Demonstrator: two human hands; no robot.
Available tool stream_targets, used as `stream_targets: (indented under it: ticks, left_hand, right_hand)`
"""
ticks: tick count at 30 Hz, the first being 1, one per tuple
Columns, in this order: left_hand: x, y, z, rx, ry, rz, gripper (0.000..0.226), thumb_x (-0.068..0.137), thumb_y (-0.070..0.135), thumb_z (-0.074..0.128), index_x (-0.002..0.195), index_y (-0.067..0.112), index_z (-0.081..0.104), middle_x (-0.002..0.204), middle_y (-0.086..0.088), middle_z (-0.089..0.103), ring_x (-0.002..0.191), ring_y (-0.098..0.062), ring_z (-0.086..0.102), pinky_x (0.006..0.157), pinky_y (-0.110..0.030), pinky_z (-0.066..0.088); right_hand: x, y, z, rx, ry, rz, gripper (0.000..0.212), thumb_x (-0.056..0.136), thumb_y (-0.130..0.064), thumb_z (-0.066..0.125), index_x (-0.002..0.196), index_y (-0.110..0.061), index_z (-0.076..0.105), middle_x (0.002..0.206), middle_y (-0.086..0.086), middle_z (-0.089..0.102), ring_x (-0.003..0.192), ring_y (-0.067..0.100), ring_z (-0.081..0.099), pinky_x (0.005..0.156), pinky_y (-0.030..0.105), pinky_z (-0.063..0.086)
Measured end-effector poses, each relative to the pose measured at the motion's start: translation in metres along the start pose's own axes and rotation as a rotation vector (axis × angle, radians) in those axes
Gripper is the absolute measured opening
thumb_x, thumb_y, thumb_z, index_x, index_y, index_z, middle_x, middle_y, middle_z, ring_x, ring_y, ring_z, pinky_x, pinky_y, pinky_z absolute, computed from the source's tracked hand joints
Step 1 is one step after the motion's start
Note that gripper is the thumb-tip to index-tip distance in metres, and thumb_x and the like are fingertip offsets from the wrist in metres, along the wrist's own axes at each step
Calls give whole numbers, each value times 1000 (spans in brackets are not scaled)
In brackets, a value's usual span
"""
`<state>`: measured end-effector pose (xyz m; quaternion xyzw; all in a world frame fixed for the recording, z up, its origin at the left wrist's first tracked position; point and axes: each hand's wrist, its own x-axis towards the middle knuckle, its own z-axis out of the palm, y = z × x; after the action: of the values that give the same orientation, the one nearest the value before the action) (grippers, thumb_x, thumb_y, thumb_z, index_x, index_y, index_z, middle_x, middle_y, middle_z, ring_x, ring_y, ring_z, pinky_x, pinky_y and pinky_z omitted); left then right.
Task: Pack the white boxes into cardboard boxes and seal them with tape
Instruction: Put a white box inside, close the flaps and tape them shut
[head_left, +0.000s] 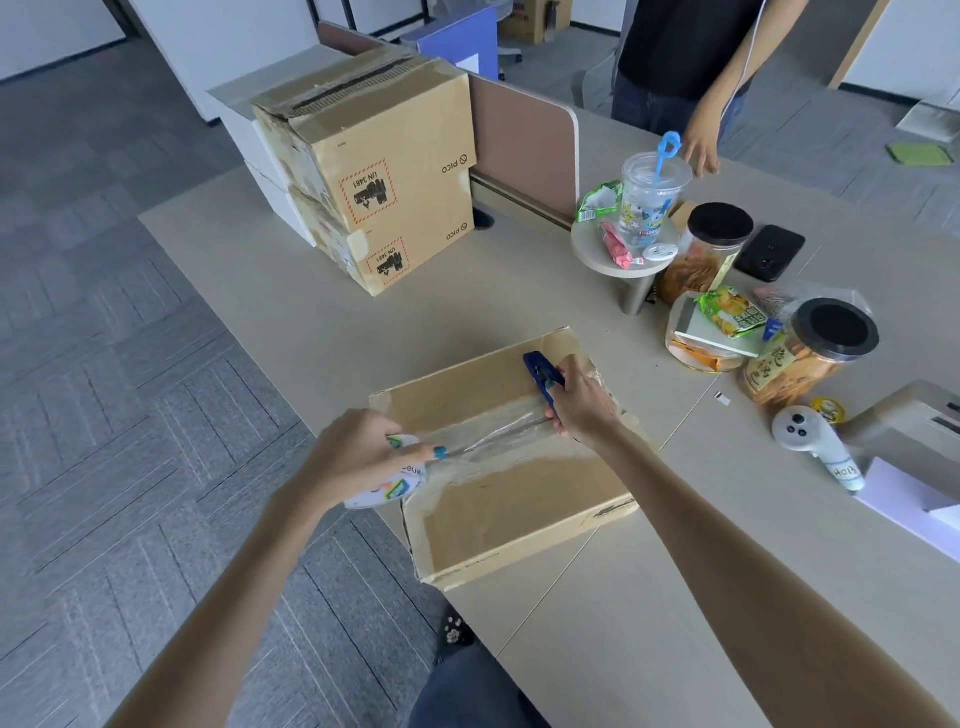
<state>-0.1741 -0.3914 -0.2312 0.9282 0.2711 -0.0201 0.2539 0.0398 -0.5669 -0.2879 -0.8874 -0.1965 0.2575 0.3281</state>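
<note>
Bright even light, soft shadows, wide-angle distortion

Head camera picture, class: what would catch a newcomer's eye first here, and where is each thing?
First, the two hands at work at the centre: the left hand holds a roll of tape at the near-left edge of a flat cardboard box, while the right hand grips a blue cutter at the far end of the clear tape strip. Next, two stacked cardboard boxes stand at the far left of the table. Snack jars crowd the right.
</note>
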Motion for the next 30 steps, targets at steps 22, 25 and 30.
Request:
stream_targets:
  ticks: [22,25,30]
  left_hand:
    - [-12,-96,53,46,36,-139,60,87,49,68,50,20,32,41,7,41,44,-12,34,50,-27,23]
    - [-7,-103,58,-19,-22,-108,59,82,62,61,50,22,32,37,5,32,42,-10,27,49,-28,19]
    - [-3,-99,59,-38,-92,-90,59,87,62,58,51,22,33,34,10,38,41,-8,27,48,-29,17]
  right_hand:
    - [-3,-1,2,87,27,3,19,90,-8,34,107,-14,41,72,7,65,54,25,56,57,43,51]
    - [-2,-3,3,77,25,14,21,88,-7,33,106,-14,41,71,9,65,56,29,59,62,48,54]
    - [-4,-10,8,92,10,-47,18,86,-17,35,102,-19,41,77,15,66,62,33,62,55,44,55]
